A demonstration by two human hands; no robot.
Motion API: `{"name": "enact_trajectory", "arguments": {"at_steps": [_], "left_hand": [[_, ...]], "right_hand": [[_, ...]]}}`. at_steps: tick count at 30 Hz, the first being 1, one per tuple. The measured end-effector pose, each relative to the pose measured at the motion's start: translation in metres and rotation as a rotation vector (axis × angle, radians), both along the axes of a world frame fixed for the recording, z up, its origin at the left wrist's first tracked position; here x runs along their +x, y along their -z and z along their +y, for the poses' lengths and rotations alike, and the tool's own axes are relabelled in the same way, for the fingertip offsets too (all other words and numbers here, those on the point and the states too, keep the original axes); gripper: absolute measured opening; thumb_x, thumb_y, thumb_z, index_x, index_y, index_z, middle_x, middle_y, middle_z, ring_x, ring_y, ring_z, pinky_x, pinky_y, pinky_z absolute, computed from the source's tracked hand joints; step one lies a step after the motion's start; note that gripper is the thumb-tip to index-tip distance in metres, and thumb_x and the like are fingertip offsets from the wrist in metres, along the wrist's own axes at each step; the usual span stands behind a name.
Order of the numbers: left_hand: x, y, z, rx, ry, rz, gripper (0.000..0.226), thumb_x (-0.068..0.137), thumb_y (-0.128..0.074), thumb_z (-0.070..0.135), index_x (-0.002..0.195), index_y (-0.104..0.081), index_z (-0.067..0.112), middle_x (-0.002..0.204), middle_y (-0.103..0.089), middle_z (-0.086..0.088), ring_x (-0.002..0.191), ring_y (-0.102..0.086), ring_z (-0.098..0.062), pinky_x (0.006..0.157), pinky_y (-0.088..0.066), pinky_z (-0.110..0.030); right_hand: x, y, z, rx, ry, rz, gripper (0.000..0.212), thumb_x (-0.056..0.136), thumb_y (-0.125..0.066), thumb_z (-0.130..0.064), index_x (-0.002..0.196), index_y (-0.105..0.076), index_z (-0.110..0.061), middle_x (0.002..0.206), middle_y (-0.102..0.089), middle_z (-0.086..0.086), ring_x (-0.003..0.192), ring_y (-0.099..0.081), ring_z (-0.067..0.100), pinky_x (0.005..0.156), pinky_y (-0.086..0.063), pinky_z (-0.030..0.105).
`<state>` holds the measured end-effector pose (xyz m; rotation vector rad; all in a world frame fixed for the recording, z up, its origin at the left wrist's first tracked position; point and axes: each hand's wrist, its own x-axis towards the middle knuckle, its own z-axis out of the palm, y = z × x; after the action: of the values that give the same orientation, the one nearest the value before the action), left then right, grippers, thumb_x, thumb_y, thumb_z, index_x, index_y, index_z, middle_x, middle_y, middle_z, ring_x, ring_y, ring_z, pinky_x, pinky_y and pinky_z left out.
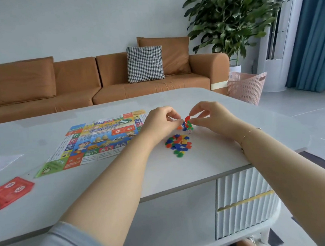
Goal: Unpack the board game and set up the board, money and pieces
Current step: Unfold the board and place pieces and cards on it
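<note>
The paper game board (99, 140) lies flat near the table's (209, 167) far edge, and beside it, above a heap of coloured plastic pieces (178, 144), the right hand (209, 117) pinches a red piece (187, 119) while the left hand (161, 123) pinches small pieces too.

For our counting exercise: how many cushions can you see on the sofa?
3. One large brown cushion at the sofa's left end, one brown cushion at the right end, and a black-and-white checked cushion leaning in front of it. None seem hidden.
</note>
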<state>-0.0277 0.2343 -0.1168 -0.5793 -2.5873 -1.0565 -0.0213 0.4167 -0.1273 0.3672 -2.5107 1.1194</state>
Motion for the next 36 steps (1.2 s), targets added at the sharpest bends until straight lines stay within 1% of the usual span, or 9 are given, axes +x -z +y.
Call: {"name": "enact_trajectory", "arguments": {"at_steps": [3, 9, 12, 15, 20, 23, 26, 29, 36], "left_hand": [[-0.001, 0.0, 0.001, -0.033, -0.003, 0.014, 0.011, 0.083, -0.069, 0.027, 0.09, -0.07, 0.018, 0.087, -0.065, 0.009, 0.084, -0.062, -0.008, 0.056, -0.042, -0.02], [-0.004, 0.004, 0.001, -0.085, 0.006, 0.027, 0.006, 0.081, -0.068, 0.02, 0.082, -0.074, 0.019, 0.084, -0.071, 0.004, 0.08, -0.065, -0.011, 0.075, -0.054, -0.029], [-0.003, 0.003, 0.002, -0.088, -0.006, 0.05, 0.008, 0.08, -0.067, 0.017, 0.08, -0.074, 0.019, 0.08, -0.071, 0.003, 0.077, -0.065, -0.012, 0.07, -0.053, -0.025], [0.001, -0.001, 0.0, -0.065, -0.049, 0.084, 0.009, 0.082, -0.066, 0.018, 0.079, -0.074, 0.016, 0.076, -0.07, 0.003, 0.064, -0.06, -0.006, 0.049, -0.043, -0.015], [0.01, -0.014, -0.037, 0.015, -0.114, 0.124, 0.008, 0.08, -0.069, 0.018, 0.076, -0.073, 0.014, 0.073, -0.07, 0.003, 0.07, -0.063, -0.009, 0.064, -0.048, -0.021], [0.016, -0.018, -0.07, -0.007, -0.145, 0.116, 0.008, 0.08, -0.068, 0.017, 0.076, -0.074, 0.013, 0.074, -0.071, 0.003, 0.072, -0.065, -0.008, 0.07, -0.049, -0.022], [0.022, -0.014, -0.096, -0.009, -0.15, 0.091, 0.006, 0.08, -0.069, 0.016, 0.077, -0.074, 0.014, 0.071, -0.069, 0.008, 0.065, -0.062, 0.004, 0.062, -0.045, -0.012], [0.022, -0.007, -0.107, -0.023, -0.149, 0.066, 0.007, 0.08, -0.07, 0.016, 0.075, -0.074, 0.015, 0.067, -0.068, 0.01, 0.054, -0.057, 0.007, 0.046, -0.036, -0.004], [0.023, -0.005, -0.116, -0.036, -0.159, 0.087, 0.008, 0.08, -0.068, 0.014, 0.075, -0.074, 0.015, 0.071, -0.068, 0.009, 0.067, -0.061, -0.003, 0.059, -0.044, -0.019]], "right_hand": [[0.002, 0.0, -0.001, -0.005, 0.0, 0.028, 0.017, 0.079, -0.075, -0.021, 0.094, -0.065, -0.02, 0.104, -0.067, -0.002, 0.09, -0.064, 0.018, 0.082, -0.053, 0.032], [0.001, 0.002, -0.003, 0.034, 0.003, 0.014, 0.005, 0.081, -0.073, -0.021, 0.082, -0.069, -0.022, 0.093, -0.069, -0.004, 0.089, -0.064, 0.018, 0.082, -0.053, 0.034], [-0.001, 0.002, -0.005, 0.06, 0.001, 0.016, 0.002, 0.082, -0.071, -0.019, 0.081, -0.071, -0.021, 0.089, -0.071, -0.001, 0.088, -0.065, 0.019, 0.084, -0.053, 0.036], [-0.003, 0.002, -0.004, 0.065, 0.011, 0.017, 0.004, 0.081, -0.072, -0.02, 0.084, -0.074, -0.018, 0.087, -0.072, 0.003, 0.085, -0.065, 0.018, 0.084, -0.054, 0.037], [-0.004, 0.0, -0.006, 0.057, 0.009, 0.02, 0.009, 0.081, -0.073, -0.016, 0.087, -0.076, -0.012, 0.087, -0.072, 0.0, 0.078, -0.064, 0.012, 0.081, -0.052, 0.028], [-0.002, -0.002, -0.01, 0.023, 0.024, 0.055, 0.008, 0.08, -0.074, -0.015, 0.086, -0.076, -0.011, 0.081, -0.07, -0.003, 0.072, -0.063, 0.007, 0.074, -0.05, 0.02], [0.0, -0.006, -0.021, -0.033, 0.014, 0.094, 0.004, 0.08, -0.074, -0.016, 0.084, -0.075, -0.017, 0.075, -0.068, -0.013, 0.064, -0.061, -0.005, 0.067, -0.046, 0.016], [0.004, -0.014, -0.042, -0.056, -0.035, 0.106, 0.008, 0.081, -0.072, -0.017, 0.088, -0.076, -0.017, 0.08, -0.069, -0.014, 0.069, -0.063, -0.003, 0.066, -0.05, 0.014], [0.005, -0.012, -0.095, 0.045, -0.142, 0.039, 0.009, 0.081, -0.073, -0.018, 0.089, -0.077, -0.014, 0.083, -0.072, -0.005, 0.07, -0.062, 0.001, 0.066, -0.047, 0.013]]}}
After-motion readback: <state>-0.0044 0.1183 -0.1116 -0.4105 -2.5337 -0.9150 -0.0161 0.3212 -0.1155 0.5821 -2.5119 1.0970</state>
